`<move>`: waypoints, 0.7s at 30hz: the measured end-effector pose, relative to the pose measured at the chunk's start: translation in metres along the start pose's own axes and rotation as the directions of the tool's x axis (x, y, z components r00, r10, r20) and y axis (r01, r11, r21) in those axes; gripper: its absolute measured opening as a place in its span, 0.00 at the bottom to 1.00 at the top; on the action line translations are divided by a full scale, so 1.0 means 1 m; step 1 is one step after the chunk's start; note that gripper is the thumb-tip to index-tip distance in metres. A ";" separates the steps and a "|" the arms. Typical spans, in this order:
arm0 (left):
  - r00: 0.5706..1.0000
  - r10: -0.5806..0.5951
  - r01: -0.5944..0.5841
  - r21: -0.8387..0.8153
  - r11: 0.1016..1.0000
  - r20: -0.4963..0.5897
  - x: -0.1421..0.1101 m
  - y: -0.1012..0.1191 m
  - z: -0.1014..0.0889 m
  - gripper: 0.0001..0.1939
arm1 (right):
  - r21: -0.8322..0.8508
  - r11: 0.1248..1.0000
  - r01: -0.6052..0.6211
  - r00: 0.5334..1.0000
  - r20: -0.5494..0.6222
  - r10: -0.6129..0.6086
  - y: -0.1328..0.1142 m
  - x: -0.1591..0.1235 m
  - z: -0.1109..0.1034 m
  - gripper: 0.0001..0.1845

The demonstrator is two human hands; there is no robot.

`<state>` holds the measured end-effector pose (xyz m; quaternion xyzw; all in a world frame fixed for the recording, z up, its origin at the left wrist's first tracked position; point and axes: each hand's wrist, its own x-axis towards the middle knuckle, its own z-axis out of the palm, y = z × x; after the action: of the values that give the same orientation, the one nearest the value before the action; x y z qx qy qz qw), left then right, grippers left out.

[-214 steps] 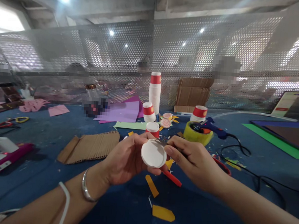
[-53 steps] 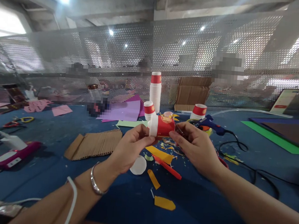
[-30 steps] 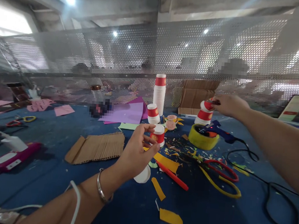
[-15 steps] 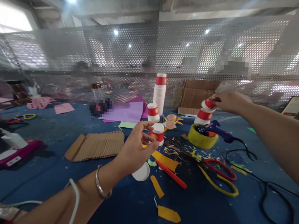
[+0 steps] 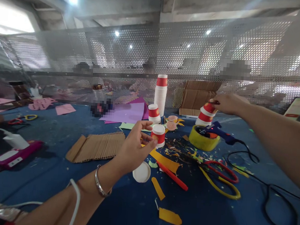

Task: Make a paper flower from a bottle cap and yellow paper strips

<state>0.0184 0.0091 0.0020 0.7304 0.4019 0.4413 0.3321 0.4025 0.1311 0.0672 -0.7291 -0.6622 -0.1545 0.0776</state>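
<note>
My right hand reaches to the far right side, its fingers closed on a red and white paper cup. That cup is upside down and sits over other upturned paper cups standing on the table. My left hand is open, thumb and fingers apart, beside another upside-down red and white paper cup; I cannot tell if a fingertip touches it. Behind that one stand a short pile of cups and a tall stack of nested paper cups. A white paper disc lies below my left hand.
A blue glue gun rests on a yellow tape roll, its black cord looping right. Scissors, a red-orange pen-like tool and paper scraps lie in front. Corrugated cardboard and a pink power strip are left. A mesh partition stands behind.
My right hand has brought its cup down and slightly left, from tilted above the right-hand cups to sitting over them. My left hand has barely moved.
</note>
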 end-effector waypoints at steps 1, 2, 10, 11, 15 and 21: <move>1.000 0.002 -0.002 -0.001 1.000 -0.009 0.001 -0.001 0.000 0.23 | -0.009 1.000 -0.024 0.999 0.026 0.024 -0.003 -0.002 -0.001 0.18; 1.000 0.001 -0.001 -0.002 1.000 -0.023 0.002 -0.003 -0.001 0.22 | -0.016 0.999 -0.047 0.997 0.054 0.047 -0.007 -0.005 -0.003 0.17; 0.984 -0.031 0.033 0.008 0.999 -0.178 0.014 -0.022 -0.006 0.18 | 0.199 0.958 0.205 0.978 0.008 -0.211 -0.089 -0.041 -0.020 0.13; 0.981 -0.042 0.045 0.011 0.999 -0.191 0.015 -0.023 -0.007 0.18 | 0.246 0.928 0.280 0.958 -0.003 -0.288 -0.105 -0.049 -0.021 0.12; 0.976 -0.064 0.069 0.020 0.997 -0.209 0.017 -0.025 -0.008 0.17 | 0.364 0.807 0.465 0.867 -0.002 -0.499 -0.155 -0.081 -0.018 0.09; 0.991 -0.036 0.046 0.072 0.996 -0.132 0.017 -0.027 -0.010 0.22 | 0.417 0.755 0.506 0.830 0.005 -0.558 -0.177 -0.100 -0.009 0.10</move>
<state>0.0059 0.0379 -0.0105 0.7035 0.4538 0.4659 0.2864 0.2184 0.0534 0.0264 -0.4872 -0.8628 0.0154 0.1338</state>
